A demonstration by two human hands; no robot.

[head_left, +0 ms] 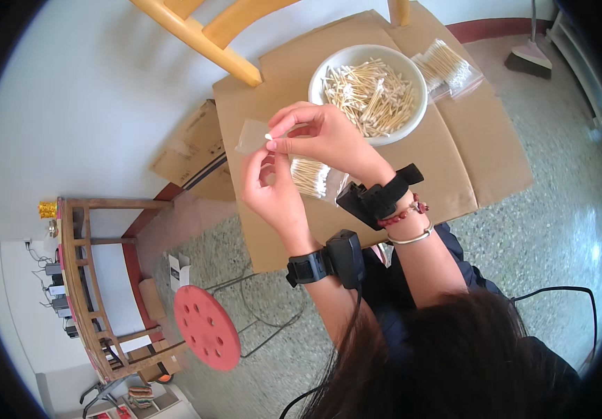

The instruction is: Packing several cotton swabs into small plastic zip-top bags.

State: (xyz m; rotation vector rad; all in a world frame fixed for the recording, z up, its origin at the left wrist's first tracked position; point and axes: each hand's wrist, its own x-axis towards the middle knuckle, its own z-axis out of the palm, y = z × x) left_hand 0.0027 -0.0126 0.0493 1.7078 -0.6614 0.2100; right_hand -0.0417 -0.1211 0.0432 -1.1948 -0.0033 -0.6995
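Observation:
Both hands meet over the left part of the cardboard. My right hand [329, 136] is closed in a pinch, with a small white tip, apparently of a cotton swab [269, 137], showing between thumb and forefinger. Just below it, my left hand [273, 192] has its fingers curled up to the same spot; what they grip is hidden. A clear plastic bag [250, 135] shows behind the fingertips; whether a hand holds it I cannot tell. Beside my left hand lies a clear bag of cotton swabs [309, 177]. Beyond my right hand stands a white bowl [421, 115] heaped with loose cotton swabs [370, 94].
Flattened cardboard [419, 164] covers the work surface, with a wooden chair [227, 59] at its far edge. More bagged swabs [446, 68] lie right of the bowl. A red round stool [207, 327] stands lower left, a wooden frame [77, 279] behind it, a broom [530, 59] far right.

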